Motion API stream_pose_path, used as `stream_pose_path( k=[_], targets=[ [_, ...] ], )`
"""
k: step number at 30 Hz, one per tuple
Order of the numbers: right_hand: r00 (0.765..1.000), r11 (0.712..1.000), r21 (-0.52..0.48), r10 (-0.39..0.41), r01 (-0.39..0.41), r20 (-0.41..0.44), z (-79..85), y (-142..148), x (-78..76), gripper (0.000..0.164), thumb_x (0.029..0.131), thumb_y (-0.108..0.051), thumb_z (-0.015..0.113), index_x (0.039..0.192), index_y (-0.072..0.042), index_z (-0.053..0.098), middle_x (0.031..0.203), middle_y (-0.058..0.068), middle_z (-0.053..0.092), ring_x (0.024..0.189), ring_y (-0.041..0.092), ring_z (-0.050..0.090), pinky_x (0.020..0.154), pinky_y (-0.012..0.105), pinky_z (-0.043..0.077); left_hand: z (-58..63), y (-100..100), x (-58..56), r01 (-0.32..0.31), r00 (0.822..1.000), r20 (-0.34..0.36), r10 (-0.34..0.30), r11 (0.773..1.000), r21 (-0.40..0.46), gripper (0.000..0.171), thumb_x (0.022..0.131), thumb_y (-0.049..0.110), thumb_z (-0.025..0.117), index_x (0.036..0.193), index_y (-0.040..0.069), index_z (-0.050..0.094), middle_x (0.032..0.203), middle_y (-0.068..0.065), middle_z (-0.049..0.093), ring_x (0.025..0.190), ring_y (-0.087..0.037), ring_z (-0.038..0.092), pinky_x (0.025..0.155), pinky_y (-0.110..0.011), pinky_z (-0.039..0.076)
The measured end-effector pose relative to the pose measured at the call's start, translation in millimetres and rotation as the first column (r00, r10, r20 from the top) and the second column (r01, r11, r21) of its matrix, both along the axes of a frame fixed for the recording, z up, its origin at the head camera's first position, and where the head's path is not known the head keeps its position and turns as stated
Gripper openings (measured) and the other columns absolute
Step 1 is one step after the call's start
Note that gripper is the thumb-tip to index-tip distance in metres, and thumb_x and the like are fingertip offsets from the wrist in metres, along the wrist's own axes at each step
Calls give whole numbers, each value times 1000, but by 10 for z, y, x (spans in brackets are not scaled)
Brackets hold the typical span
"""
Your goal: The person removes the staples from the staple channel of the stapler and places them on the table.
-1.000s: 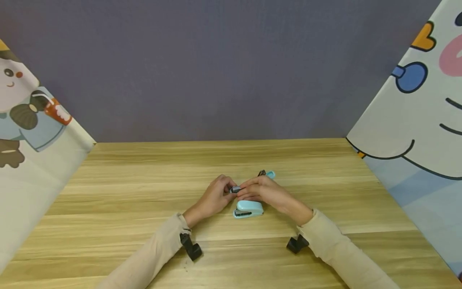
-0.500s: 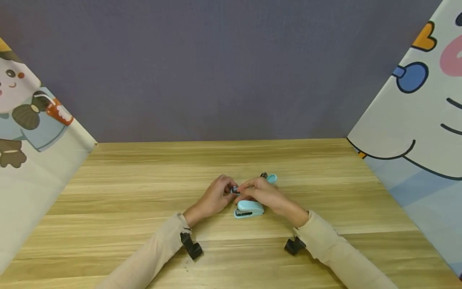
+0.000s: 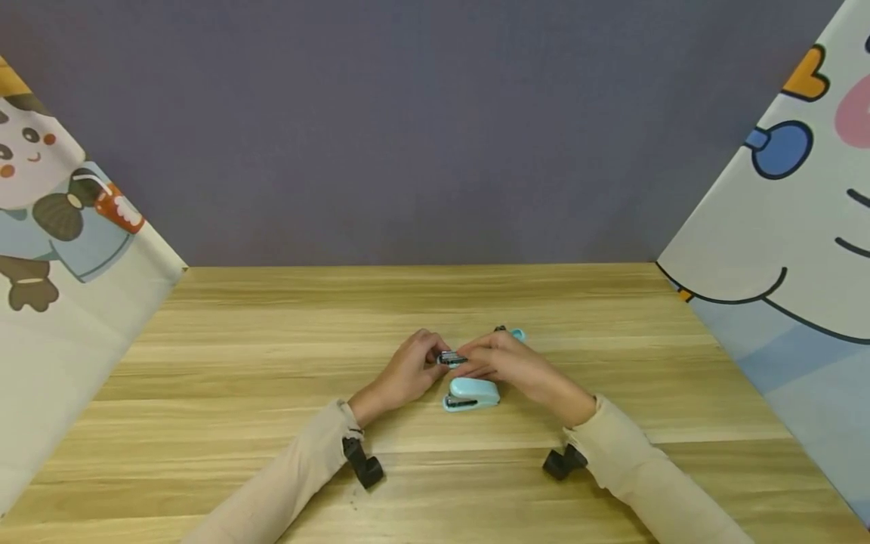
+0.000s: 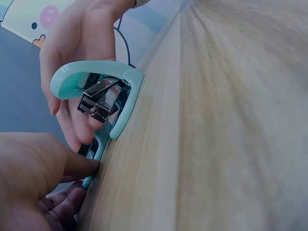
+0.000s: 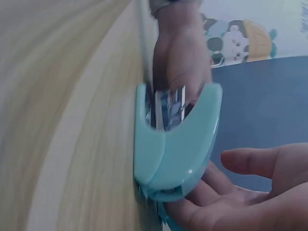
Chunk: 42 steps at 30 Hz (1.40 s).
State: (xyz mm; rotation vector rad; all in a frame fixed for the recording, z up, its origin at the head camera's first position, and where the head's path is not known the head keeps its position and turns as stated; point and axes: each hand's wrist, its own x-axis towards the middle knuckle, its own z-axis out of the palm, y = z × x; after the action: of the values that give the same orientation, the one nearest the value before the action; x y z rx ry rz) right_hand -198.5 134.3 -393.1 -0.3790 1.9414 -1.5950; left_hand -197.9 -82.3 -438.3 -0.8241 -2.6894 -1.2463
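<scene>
My left hand pinches the left end of an opened mint stapler with thumb and fingertips. Its dark metal staple channel faces up between my hands. My right hand reaches over the other end, fingers fairly straight and close to the metal; in the right wrist view its thumb stands apart from the fingers. The raised lid of that stapler shows beyond my right hand, its middle hidden. A second mint stapler rests on the table just in front; it blocks part of the work in both wrist views.
The wooden table runs back to a dark grey panel. Cartoon-printed panels border the left and right sides. A black wrist camera mount hangs from each sleeve near the table.
My right fingers bent in over the metal channel half a second ago and have since drawn back to the right, showing more of it. My left hand keeps its pinch.
</scene>
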Motion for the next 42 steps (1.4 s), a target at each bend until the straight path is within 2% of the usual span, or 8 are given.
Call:
stream_pose_path(
  k=[5,14,19,26,30,35,38,42],
  targets=[
    [993,990,-135,45,-31,106,-25,-62,25,41,104,-12,46,137,14,47,121,21,67,119,29,61,100,34,49,10,-20,4,5,1000,-5,-5,1000,9,14,88,-4,69,101,3,67,97,-8,59,86,-18,56,77,-32,51],
    [1000,1000,-21,-3,3,-21,-14,-47,75,44,104,-15,44,138,14,46,116,22,69,115,30,64,98,39,51,10,-9,14,3,1000,-1,-3,1000,6,15,87,0,73,101,3,67,96,-7,58,84,-17,56,75,-28,49],
    [1000,1000,-7,12,-12,20,40,-17,60,44,105,-17,43,138,11,49,117,21,69,115,27,64,100,38,50,19,-6,17,-6,1000,-8,6,1000,3,15,86,0,74,99,4,67,94,-6,58,83,-16,55,74,-28,48],
    [994,997,-81,29,-21,108,11,-5,39,45,105,-13,41,143,11,40,120,22,67,123,31,58,112,47,37,27,-5,16,-3,1000,-4,3,1000,8,15,87,-1,73,99,3,67,95,-7,58,84,-16,56,75,-30,50],
    [993,996,-85,8,1,115,-38,-14,37,47,104,-11,43,145,12,35,118,21,68,121,29,60,107,41,43,26,-6,14,0,1000,11,0,1000,10,15,87,-1,73,100,3,66,96,-7,58,84,-16,56,75,-31,51],
    [1000,999,-52,-15,17,28,-76,-70,48,45,104,-9,42,142,15,36,113,23,70,113,29,65,95,35,52,28,-6,14,-2,1000,9,2,1000,14,14,87,-1,73,100,3,66,96,-7,58,84,-16,56,74,-31,51],
    [996,998,39,-41,44,-78,-70,-123,57,40,105,-10,43,137,13,44,103,19,73,102,26,70,90,35,55,24,-5,16,5,1000,14,-5,1000,20,14,88,-1,72,100,3,66,96,-8,57,83,-16,56,74,-31,52],
    [971,977,188,-53,98,-232,-50,-187,53,34,106,-16,48,128,9,54,88,10,75,83,20,72,81,35,57,19,-2,23,8,1000,16,-9,1000,25,14,88,-1,72,100,3,65,96,-8,58,84,-16,57,74,-31,52]
  ],
)
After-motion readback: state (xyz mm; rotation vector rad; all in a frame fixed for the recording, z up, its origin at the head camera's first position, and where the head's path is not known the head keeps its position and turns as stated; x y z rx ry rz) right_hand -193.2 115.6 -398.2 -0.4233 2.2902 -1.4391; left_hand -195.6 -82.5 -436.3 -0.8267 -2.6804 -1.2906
